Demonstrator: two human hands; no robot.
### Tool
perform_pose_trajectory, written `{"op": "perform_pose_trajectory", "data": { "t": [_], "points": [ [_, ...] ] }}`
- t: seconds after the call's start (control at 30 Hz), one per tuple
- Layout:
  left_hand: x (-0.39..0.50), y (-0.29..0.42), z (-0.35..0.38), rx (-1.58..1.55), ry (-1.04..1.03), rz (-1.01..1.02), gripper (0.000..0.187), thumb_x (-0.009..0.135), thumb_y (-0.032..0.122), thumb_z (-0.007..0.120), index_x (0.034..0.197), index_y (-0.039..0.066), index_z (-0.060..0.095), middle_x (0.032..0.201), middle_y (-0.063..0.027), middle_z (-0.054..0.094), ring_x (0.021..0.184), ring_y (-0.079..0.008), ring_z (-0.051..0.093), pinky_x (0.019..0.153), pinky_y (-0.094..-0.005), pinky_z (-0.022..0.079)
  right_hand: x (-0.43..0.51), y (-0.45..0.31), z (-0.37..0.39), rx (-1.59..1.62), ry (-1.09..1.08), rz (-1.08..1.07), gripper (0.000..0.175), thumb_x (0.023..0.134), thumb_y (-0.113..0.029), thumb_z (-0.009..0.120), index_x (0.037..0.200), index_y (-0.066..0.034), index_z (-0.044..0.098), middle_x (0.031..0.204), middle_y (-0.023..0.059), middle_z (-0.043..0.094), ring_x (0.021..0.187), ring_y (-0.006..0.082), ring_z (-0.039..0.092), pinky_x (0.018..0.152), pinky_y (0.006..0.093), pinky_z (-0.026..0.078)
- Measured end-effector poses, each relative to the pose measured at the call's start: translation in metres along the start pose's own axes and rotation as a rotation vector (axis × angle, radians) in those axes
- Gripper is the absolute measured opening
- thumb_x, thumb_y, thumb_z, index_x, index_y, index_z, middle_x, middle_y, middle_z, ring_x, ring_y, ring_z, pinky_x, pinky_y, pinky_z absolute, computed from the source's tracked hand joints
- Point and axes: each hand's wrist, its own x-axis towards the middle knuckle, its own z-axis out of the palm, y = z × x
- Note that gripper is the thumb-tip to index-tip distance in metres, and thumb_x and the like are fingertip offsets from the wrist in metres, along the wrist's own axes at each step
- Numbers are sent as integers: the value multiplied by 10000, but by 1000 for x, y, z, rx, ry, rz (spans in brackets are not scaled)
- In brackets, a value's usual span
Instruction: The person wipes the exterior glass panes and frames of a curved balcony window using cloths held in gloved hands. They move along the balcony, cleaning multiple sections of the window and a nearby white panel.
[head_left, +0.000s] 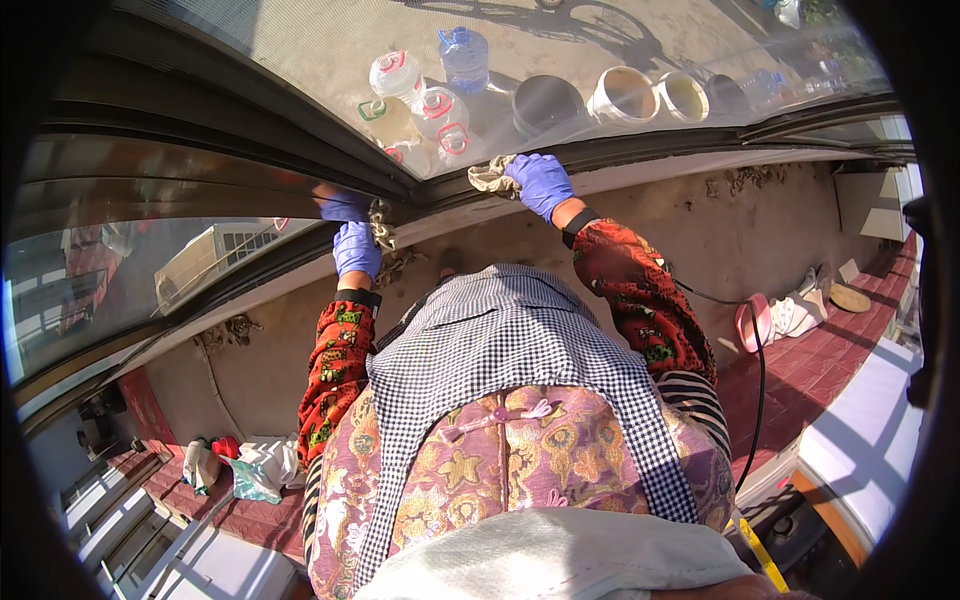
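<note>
My left hand (358, 247), in a purple glove, is closed on a twisted, dirty cloth (382, 225) at the dark window frame, left of the corner where the frame parts meet. My right hand (543, 183), gloved alike, grips a beige rag (491, 176) against the lower rail of the window frame (630, 145). Fingertips of both hands are partly hidden. Behind the rail is a glass pane or mesh, through which the ground outside shows. A checked apron (502, 322) covers my front.
Beyond the window stand clear plastic jugs (442, 112), a blue water bottle (463, 58) and several buckets (624, 95). A black cable (762, 375) hangs at my right. Pink slippers (752, 324) and shoes lie on red tiles; bags (259, 469) lie at lower left.
</note>
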Motion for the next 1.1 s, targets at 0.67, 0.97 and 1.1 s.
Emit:
{"op": "perform_pose_trajectory", "data": {
  "t": [0.67,0.97,1.1],
  "points": [
    [-2,10,-6,40,59,-104,335,832,352,767,1036,88,729,989,-234,715,930,-419,696,820,-529,559,22,-78,10,176,44,-90,224,855,-128,587,1038,-91,711,993,122,714,953,313,685,820,440,544],
    [6,-7,21,97,114,-29,239,807,303,773,941,106,787,945,-207,719,900,-379,704,797,-500,568,-13,14,4,96,143,3,169,861,-253,680,1000,-161,712,985,73,714,955,294,679,825,447,535],
    [4,-6,21,59,171,-42,222,805,252,776,938,75,767,950,-207,717,911,-382,701,804,-499,566,-54,99,-24,-24,71,202,201,902,-259,635,1057,-165,723,1036,88,706,996,305,662,850,448,528]
  ]
}}
